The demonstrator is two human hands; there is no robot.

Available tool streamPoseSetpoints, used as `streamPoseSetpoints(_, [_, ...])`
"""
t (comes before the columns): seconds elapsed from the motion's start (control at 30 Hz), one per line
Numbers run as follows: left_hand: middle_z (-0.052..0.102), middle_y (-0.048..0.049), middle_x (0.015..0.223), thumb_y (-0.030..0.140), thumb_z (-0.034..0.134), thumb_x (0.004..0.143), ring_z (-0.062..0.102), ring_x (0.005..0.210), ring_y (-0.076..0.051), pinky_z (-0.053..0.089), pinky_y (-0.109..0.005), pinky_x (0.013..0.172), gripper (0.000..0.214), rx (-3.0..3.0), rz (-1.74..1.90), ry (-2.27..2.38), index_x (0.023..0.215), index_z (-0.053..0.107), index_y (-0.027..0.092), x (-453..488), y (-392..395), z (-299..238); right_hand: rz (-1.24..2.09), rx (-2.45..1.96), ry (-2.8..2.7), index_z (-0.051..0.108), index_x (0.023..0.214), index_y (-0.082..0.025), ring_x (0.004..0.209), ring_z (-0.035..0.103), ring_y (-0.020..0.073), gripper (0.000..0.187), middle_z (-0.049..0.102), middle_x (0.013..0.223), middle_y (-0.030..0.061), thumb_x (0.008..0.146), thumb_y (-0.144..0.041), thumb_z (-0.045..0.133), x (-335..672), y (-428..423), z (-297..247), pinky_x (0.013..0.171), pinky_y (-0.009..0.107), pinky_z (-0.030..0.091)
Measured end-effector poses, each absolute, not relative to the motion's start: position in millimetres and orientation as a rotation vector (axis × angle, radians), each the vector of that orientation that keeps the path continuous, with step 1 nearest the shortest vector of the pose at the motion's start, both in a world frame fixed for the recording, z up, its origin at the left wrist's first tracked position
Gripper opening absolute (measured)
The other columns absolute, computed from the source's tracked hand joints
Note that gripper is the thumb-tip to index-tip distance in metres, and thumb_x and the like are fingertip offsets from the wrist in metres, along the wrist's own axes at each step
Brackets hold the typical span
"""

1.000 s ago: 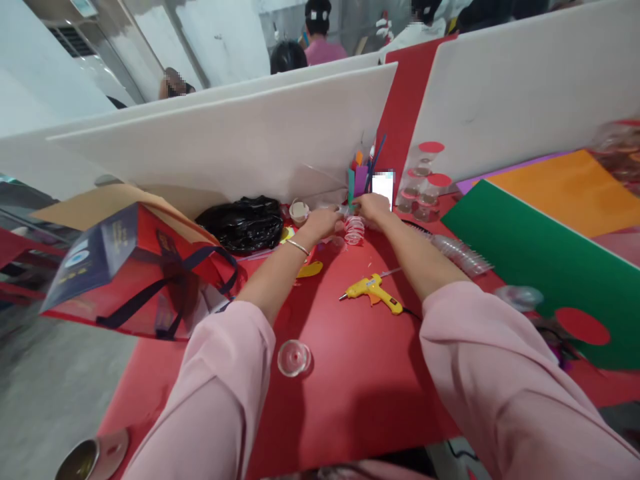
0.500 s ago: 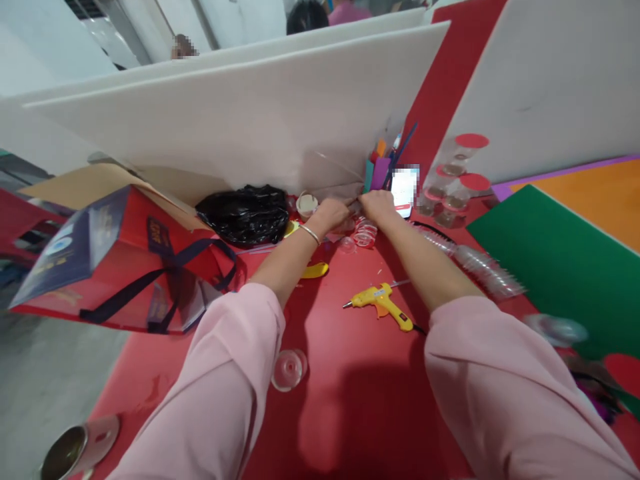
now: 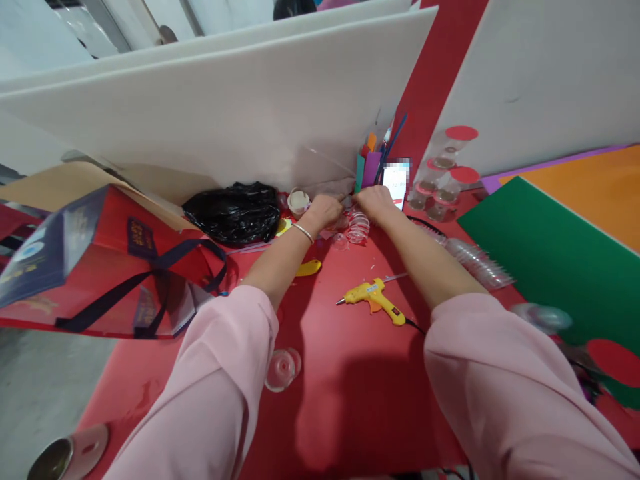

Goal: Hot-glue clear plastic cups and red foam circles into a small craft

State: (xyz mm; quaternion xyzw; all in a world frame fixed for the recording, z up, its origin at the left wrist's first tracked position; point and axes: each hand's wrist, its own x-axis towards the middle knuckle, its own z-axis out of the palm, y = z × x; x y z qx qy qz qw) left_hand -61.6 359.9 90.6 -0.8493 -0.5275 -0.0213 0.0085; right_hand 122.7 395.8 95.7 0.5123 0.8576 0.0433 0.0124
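Both my arms reach to the far side of the red table (image 3: 320, 427). My left hand (image 3: 326, 211) is closed, its fingers curled around something too small to make out. Close beside it, my right hand (image 3: 374, 202) is also closed, fingertips pointing toward the left hand; what they grip is hidden. Just below the hands lie ribbed clear plastic cups (image 3: 358, 229) and a small clear piece (image 3: 341, 241). A phone (image 3: 397, 181) with a lit screen stands behind my right hand. Nearer to me, a yellow hot glue gun (image 3: 373, 297) lies on its side.
A black plastic bag (image 3: 235, 213) and a red gift bag (image 3: 115, 267) are at the left. Clear cups with red discs (image 3: 453, 177), stacked clear cups (image 3: 477, 261) and a green sheet (image 3: 565, 260) occupy the right. A clear dish (image 3: 281, 370) and a metal mug (image 3: 83, 450) are nearer.
The view has shifted slightly, so most things appear a little further left and up. Both hands stay close together at the same spot, still closed.
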Motion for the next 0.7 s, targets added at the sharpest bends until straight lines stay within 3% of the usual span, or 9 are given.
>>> streamPoseSetpoints(0.1, [0.069,-0.0222,0.150,0.018,0.048,0.105,0.075,0.114,-0.035,0.056,-0.047,0.096,0.042,-2.639,0.045,-1.631,0.129,0.082,0.016,-60.3,357.4,92.7,0.161,1.545,2.672,0.081,0.127,-0.008,0.125,0.071,0.0404,0.044,0.078,0.126,0.0291,0.107,-0.017,0.042,123.6,394.9,99.0,0.103,0.050,0.050])
streamPoseSetpoints(0.23, [0.063,-0.0229,0.157,0.014,0.042,0.108,0.074,0.118,-0.035,0.055,-0.046,0.098,0.048,-2.592,0.100,-1.650,0.142,0.076,0.013,-60.6,355.4,93.4,0.179,1.499,2.689,0.081,0.128,-0.010,0.122,0.072,0.0400,0.041,0.079,0.124,0.0275,0.109,-0.019,0.046,132.0,392.9,102.8,0.101,0.050,0.050])
streamPoseSetpoints(0.43, [0.056,-0.0225,0.165,0.014,0.048,0.107,0.075,0.116,-0.032,0.055,-0.042,0.098,0.041,-2.573,0.110,-1.698,0.133,0.080,0.012,-61.0,356.7,89.9,0.209,1.503,2.733,0.078,0.130,-0.009,0.116,0.069,0.0292,0.041,0.078,0.123,0.0237,0.114,-0.017,0.041,158.7,387.0,101.3,0.093,0.040,0.043])
streamPoseSetpoints(0.57, [0.056,-0.0199,0.166,0.017,0.053,0.108,0.075,0.116,-0.031,0.056,-0.042,0.098,0.036,-2.596,0.083,-1.718,0.131,0.080,0.016,-60.3,352.0,94.9,0.227,1.556,2.791,0.077,0.133,-0.017,0.111,0.069,0.0303,0.040,0.078,0.125,0.0175,0.114,-0.025,0.043,178.3,381.5,101.6,0.088,0.039,0.043])
streamPoseSetpoints(0.7, [0.047,-0.0208,0.173,0.015,0.055,0.108,0.073,0.122,-0.029,0.054,-0.043,0.104,0.040,-2.595,-0.019,-1.728,0.144,0.071,0.015,-63.4,341.4,105.8,0.223,1.692,2.889,0.077,0.137,-0.022,0.111,0.068,0.0302,0.042,0.077,0.133,0.0132,0.114,-0.034,0.044,194.2,371.3,107.7,0.082,0.036,0.042])
